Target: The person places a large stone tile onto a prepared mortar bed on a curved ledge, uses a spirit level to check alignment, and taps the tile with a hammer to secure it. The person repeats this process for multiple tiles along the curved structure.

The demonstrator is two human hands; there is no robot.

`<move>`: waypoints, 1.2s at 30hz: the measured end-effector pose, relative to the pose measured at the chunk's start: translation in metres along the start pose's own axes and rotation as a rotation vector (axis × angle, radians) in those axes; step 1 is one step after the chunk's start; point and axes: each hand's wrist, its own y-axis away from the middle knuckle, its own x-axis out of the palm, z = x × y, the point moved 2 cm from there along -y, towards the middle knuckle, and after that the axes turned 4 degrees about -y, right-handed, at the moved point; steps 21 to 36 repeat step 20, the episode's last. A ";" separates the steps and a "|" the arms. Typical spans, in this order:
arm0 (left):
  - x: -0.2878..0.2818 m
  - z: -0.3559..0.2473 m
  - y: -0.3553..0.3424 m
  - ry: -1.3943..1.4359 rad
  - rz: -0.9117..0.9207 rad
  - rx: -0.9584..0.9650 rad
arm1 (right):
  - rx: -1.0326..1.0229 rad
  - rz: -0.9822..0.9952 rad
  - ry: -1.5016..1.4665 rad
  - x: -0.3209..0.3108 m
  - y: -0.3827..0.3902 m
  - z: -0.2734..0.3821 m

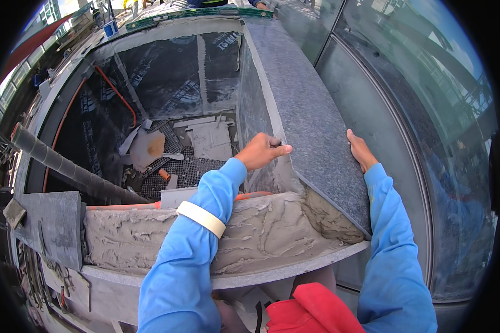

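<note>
A long speckled grey stone slab lies along the right wall top of a planter-like pit. Its near end is cut at a slant, and rough mortar shows under that end. My left hand is closed at the slab's inner edge, thumb pointing right; its fingertips are partly hidden. On the outer edge, close to the glass, my right hand grips the slab, with part of the fingers out of sight. Wet grey mortar is spread unevenly along the near wall top, under my left forearm.
Another grey slab covers the near left corner, with a small stone block on it. A thick pipe slants into the pit, above rubble and black grid panels. Glass panels stand at right. A green level spans the far edge.
</note>
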 end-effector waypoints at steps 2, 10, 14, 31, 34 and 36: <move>0.000 0.000 0.000 -0.005 0.007 -0.010 | -0.002 0.019 -0.009 -0.001 -0.002 -0.001; -0.003 0.001 -0.002 -0.027 0.027 -0.014 | -0.012 0.008 0.026 -0.001 0.001 0.000; -0.006 -0.001 -0.004 -0.067 0.077 -0.068 | -0.008 0.039 -0.031 -0.001 0.000 0.001; -0.006 -0.009 0.001 -0.113 0.087 -0.104 | -0.062 -0.008 0.018 -0.002 -0.005 0.000; -0.006 -0.009 0.001 -0.113 0.087 -0.104 | -0.062 -0.008 0.018 -0.002 -0.005 0.000; -0.006 -0.009 0.001 -0.113 0.087 -0.104 | -0.062 -0.008 0.018 -0.002 -0.005 0.000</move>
